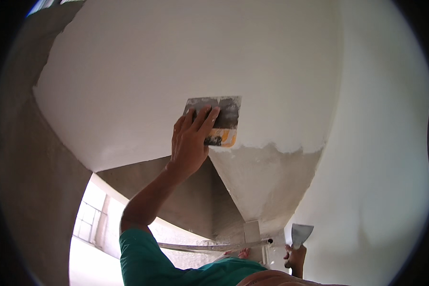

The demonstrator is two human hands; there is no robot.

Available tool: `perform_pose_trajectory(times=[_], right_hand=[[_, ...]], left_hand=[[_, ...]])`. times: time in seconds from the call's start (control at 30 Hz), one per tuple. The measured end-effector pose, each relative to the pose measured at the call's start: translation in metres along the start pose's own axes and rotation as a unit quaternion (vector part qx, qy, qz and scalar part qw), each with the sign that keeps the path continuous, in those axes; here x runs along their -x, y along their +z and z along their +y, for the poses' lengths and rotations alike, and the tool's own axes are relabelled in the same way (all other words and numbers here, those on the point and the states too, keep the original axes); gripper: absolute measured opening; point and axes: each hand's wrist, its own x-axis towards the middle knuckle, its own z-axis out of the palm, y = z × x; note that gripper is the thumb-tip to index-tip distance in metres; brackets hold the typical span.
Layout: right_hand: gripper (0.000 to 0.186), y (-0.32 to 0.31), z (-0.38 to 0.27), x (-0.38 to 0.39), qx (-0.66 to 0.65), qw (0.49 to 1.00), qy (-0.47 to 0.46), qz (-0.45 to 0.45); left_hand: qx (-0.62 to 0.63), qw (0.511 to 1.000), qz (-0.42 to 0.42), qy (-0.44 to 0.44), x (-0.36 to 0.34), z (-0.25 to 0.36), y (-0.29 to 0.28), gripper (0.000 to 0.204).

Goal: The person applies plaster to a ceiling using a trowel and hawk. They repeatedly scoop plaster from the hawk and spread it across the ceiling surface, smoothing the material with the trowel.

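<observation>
My left hand (190, 140) is raised and gripping a wide, flat plastering blade (230, 114), its fingers spread over the blade's back. Grey smears and an orange-and-black edge show on the blade. It lies on or very close to a white-coated surface (281, 95), just above the ragged line where the coat meets bare grey plaster (271, 176). Low at the right, my right hand (296, 256) is closed round the handle of a putty knife (301, 233), whose metal blade points up and stands apart from the coated surface.
On the right rises a pale wall (376, 167); on the left, a grey wall (28, 167). A barred window (88, 219) lets in bright light at lower left. Below me, a long bar (200, 247) runs across near bare toes (244, 253).
</observation>
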Motion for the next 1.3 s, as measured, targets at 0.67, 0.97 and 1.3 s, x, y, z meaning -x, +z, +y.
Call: perform_pose_trajectory(times=[0.67, 0.97, 1.3], right_hand=[[0.021, 0.072, -0.033, 0.009, -0.012, 0.998, -0.039, -0.045], [0.023, 0.067, -0.037, 0.004, 0.034, 0.997, -0.041, -0.061], [0.019, 0.042, 0.035, -0.023, 0.108, 0.993, 0.043, -0.011]], left_hand=[[-0.257, 0.903, 0.332, -0.091, -0.209, -0.282, -0.201, 0.050], [-0.309, 0.927, 0.199, -0.078, -0.132, -0.209, -0.109, 0.066], [0.362, 0.903, -0.096, -0.211, 0.241, -0.040, 0.083, 0.058]])
